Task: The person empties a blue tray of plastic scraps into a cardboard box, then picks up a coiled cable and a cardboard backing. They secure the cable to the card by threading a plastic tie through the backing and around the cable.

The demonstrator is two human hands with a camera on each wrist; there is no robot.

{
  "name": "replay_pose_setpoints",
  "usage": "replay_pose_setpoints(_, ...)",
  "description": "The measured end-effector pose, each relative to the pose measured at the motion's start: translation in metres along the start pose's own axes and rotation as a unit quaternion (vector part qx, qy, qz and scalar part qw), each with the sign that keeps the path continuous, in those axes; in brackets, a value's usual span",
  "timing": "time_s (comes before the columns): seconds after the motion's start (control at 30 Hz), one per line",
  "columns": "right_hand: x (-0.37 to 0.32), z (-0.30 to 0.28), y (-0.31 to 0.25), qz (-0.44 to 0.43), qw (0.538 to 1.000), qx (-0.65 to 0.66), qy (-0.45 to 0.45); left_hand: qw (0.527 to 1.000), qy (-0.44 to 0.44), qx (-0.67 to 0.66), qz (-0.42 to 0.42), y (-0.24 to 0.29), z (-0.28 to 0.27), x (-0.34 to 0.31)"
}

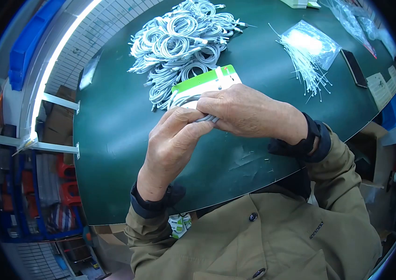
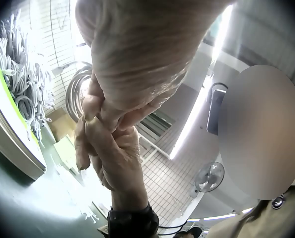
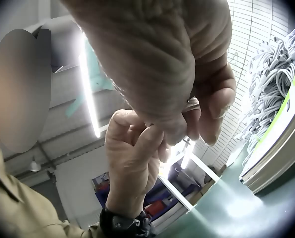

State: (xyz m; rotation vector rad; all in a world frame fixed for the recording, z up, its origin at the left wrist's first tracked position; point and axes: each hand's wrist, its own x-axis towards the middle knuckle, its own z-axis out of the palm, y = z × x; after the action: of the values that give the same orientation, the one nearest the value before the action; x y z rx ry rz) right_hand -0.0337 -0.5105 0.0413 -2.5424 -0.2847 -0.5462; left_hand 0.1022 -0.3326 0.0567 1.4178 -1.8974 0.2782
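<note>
Both hands meet in front of the chest over the table, around a coiled light grey cable (image 2: 77,94). My left hand (image 1: 174,137) pinches the coil with thumb and fingers from the left. From the right, my right hand (image 1: 242,109) grips the same coil, its fingertips against the left hand's. Fingers hide much of the coil in the head view. Just beyond the hands lies a stack of green and white cards (image 1: 198,84), thick at its edge in the left wrist view. Behind it rises a large pile of coiled grey cables (image 1: 179,42).
White cable ties (image 1: 306,70) fan out of a clear plastic bag (image 1: 317,42) at the right. A dark phone (image 1: 354,68) and a printed paper (image 1: 385,86) lie near the table's right edge. A bright tube light (image 1: 51,65) runs along the left side.
</note>
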Motion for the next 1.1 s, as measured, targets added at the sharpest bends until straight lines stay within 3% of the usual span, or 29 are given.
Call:
replay_pose_setpoints(0.2, -0.004, 0.001, 0.005, -0.048, 0.996, 0.066, 0.03, 0.999, -0.035, 0.006, -0.009, -0.003, -0.002, -0.005)
replay_pose_setpoints(0.4, -0.007, -0.025, 0.001, 0.041, 0.967, 0.249, -0.014, 0.999, -0.045, 0.016, 0.009, 0.002, -0.008, 0.002)
replay_pose_setpoints(0.67, -0.009, -0.025, 0.022, -0.056, 0.981, 0.168, 0.079, 0.998, 0.006, -0.026, 0.056, -0.02, 0.005, 0.012)
replay_pose_setpoints(0.8, -0.011, -0.026, 0.037, -0.05, 0.979, 0.115, 0.162, 0.995, 0.096, -0.023, 0.002, -0.032, 0.021, 0.011)
replay_pose_setpoints(0.9, -0.019, -0.034, 0.056, 0.004, 0.976, 0.073, 0.204, 0.99, 0.102, 0.015, -0.097, -0.047, 0.021, 0.009)
replay_pose_setpoints(0.93, -0.021, -0.035, 0.062, 0.023, 0.973, 0.083, 0.213, 0.983, 0.053, -0.026, -0.171, -0.054, 0.025, 0.006)
replay_pose_setpoints(1.1, -0.025, -0.03, 0.081, 0.03, 0.976, 0.054, 0.21, 0.969, -0.152, 0.043, -0.19, -0.08, 0.053, 0.01)
